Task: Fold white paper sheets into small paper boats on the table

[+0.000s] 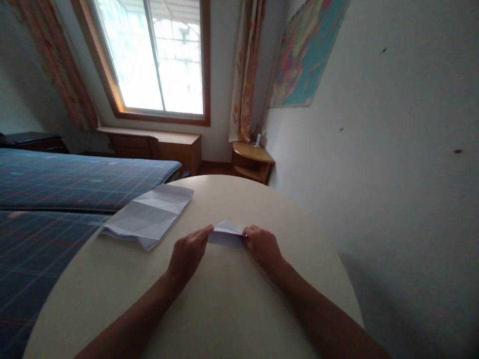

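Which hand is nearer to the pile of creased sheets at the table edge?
Left. The left hand lies just right of the pile; the right hand is farther right, beyond the small folded paper.

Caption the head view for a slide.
Left hand and right hand pinch a small folded paper on a round table; creased sheets lie nearby.

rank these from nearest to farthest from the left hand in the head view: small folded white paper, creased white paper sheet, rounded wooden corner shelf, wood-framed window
1. small folded white paper, touching the left hand
2. creased white paper sheet, ahead-left on the round cream table
3. rounded wooden corner shelf, behind, rightward
4. wood-framed window, far wall
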